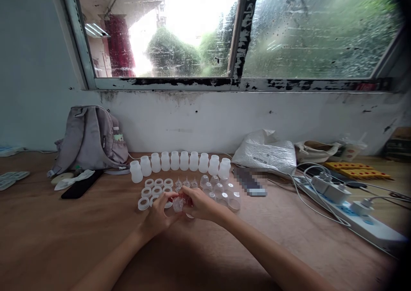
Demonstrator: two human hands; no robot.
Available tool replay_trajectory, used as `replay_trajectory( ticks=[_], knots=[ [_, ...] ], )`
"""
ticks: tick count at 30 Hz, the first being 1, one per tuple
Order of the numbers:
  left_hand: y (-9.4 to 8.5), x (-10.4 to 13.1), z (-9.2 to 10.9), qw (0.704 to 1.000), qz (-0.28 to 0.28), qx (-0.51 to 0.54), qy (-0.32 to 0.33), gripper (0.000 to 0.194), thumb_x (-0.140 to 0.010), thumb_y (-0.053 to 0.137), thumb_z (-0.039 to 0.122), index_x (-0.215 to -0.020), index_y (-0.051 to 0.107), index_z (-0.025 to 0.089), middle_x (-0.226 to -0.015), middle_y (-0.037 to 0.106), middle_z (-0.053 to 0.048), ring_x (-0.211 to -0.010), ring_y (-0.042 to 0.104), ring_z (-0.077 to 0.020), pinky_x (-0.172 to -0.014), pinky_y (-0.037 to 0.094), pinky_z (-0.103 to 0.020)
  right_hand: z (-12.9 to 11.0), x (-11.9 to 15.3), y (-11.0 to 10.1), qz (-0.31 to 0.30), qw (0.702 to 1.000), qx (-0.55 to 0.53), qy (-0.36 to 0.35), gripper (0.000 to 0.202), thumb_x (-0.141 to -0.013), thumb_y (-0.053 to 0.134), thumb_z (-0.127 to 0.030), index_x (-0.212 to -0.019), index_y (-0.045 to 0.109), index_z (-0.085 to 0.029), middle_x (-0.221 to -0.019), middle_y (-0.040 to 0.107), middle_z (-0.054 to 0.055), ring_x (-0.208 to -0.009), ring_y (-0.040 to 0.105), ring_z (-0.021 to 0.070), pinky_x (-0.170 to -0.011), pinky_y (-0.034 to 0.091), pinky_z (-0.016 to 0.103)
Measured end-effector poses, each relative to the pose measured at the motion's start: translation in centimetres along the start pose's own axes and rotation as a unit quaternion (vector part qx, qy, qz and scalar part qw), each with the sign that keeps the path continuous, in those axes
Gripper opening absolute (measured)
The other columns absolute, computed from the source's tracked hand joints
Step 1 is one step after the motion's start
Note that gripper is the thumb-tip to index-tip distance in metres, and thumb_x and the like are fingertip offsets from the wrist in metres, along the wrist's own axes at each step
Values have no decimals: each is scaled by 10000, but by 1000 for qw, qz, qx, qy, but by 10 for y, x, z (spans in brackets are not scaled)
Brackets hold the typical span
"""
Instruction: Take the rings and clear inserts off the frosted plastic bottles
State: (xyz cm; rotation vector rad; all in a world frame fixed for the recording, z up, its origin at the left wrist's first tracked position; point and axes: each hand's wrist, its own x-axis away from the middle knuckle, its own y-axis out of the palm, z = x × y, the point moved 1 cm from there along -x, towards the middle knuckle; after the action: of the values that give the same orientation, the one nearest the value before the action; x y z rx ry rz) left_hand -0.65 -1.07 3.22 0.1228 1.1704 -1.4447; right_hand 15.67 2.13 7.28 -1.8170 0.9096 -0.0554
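Observation:
Both hands meet over the middle of the table, around a small clear piece (177, 204). My left hand (158, 216) has its thumb and fingers closed on the piece from the left. My right hand (201, 203) is pinched against its right side, and its fingertips partly hide it. Behind the hands stand several clear nipples (186, 182). Several white rings (146, 192) lie in rows beside my left hand. To the right of my right hand are several clear domed caps (218, 188). Several frosted bottles (174, 161) stand in a curved row farther back.
A grey backpack (88, 139) and a black pouch (82, 185) are at the left. At the right lie a silver bag (266, 153), a pixelated object (250, 182), a white power strip (369, 224) with plugs and cables, and yellow strips (359, 171). A window is above.

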Motion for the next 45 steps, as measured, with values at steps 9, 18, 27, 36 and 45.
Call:
replay_trajectory(
  ticks=[9, 18, 27, 36, 45],
  knots=[
    [-45, -17, -45, 988, 86, -129, -3, 193, -788, 471, 274, -964, 493, 199, -990, 558, -61, -959, 518, -196, -851, 404, -330, 14, -1, 6, 14, 996, 87, 3, 222, -759, 460, -159, -978, 479, -189, -900, 559, 57, -831, 489, 164, -713, 351, 258],
    [-81, -11, -109, 943, 8, -295, -155, 217, -731, 476, 412, -694, 486, 199, -682, 566, -7, -663, 542, -168, -613, 391, -243, 14, 5, 32, -80, 967, 239, 28, 189, -795, 404, -190, -950, 511, -177, -874, 595, 71, -866, 480, 206, -756, 274, 317],
    [-84, -6, -123, 920, -91, -311, -222, 119, -672, 479, 291, -645, 515, 181, -713, 597, -33, -665, 548, -168, -606, 367, -238, 15, 4, 30, -89, 965, 245, 40, 161, -809, 392, -228, -901, 516, -182, -861, 597, 61, -855, 500, 201, -737, 288, 303],
    [-84, -2, -128, 915, -115, -301, -243, 117, -683, 462, 288, -673, 525, 190, -699, 622, -34, -642, 569, -170, -585, 370, -234, 20, 3, 29, -88, 965, 244, 49, 139, -768, 454, -201, -885, 514, -159, -895, 581, 75, -867, 497, 206, -750, 301, 309],
    [-83, -4, -123, 933, -76, -296, -191, 122, -700, 471, 299, -735, 526, 196, -796, 610, -37, -747, 573, -197, -653, 410, -264, 19, 3, 36, -75, 967, 243, 17, 191, -738, 464, -165, -919, 524, -168, -940, 567, 76, -905, 459, 210, -768, 301, 323]
  ],
)
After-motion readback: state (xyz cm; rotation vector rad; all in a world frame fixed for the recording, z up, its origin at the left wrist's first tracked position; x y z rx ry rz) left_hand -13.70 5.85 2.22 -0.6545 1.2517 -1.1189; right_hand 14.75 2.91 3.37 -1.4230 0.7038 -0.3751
